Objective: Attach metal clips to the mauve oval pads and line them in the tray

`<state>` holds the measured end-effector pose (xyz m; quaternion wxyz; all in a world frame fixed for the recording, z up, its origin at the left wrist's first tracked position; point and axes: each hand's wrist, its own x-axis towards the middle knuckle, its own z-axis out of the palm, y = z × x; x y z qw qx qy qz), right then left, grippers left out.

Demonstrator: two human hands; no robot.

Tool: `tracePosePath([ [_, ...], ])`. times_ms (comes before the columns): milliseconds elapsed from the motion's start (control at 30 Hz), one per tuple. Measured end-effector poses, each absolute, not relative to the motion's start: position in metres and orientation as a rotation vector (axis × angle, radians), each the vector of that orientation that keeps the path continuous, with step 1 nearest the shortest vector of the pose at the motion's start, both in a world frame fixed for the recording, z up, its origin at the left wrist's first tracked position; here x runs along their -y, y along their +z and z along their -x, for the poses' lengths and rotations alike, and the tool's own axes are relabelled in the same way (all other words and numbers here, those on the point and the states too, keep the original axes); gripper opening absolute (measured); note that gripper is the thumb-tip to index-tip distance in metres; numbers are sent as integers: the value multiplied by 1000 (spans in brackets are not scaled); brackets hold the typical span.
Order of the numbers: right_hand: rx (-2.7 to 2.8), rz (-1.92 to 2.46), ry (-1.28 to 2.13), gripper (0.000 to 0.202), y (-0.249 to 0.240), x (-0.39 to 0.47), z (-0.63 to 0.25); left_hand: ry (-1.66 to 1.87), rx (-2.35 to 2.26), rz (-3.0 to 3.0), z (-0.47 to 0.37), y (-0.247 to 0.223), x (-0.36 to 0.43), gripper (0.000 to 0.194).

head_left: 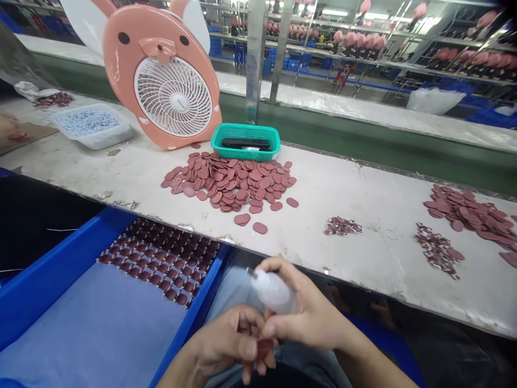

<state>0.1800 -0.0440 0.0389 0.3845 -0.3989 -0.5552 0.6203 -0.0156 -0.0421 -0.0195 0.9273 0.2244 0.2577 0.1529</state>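
Observation:
My right hand is wrapped round a white squeeze bottle whose narrow metal tip points up and left. Just below it, my left hand pinches a reddish-brown oval piece between thumb and fingers. Both hands are close together over my lap, in front of the table edge. A large pile of similar oval pieces lies on the table ahead. To its right is a small heap of little metal-and-brown parts. In the blue bin at left, rows of assembled brown pieces lie on a pale sheet.
A pink animal-shaped fan stands behind the pile, beside a green basket holding a dark object. A white tray of small bits sits at left, near another person's hand. More ovals and small parts lie right.

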Motion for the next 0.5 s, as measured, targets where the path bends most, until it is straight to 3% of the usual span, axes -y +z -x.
tracePosePath([
  [67, 1390, 1153, 1416, 53, 34, 51, -186, 383, -491, -415, 13, -22, 46, 48],
  [233, 1577, 1406, 988, 40, 36, 66, -210, 748, -600, -241, 12, -7, 50, 29],
  [333, 1460, 1330, 810, 29, 34, 73, -220, 843, -651, -171, 11, 3, 51, 36],
  [400, 1344, 1294, 709, 38, 24, 81, -222, 849, -618, -160, 10, 6, 52, 40],
  [500, 1418, 1296, 522, 62, 3, 101, -217, 825, -572, -125, 8, 7, 54, 30],
])
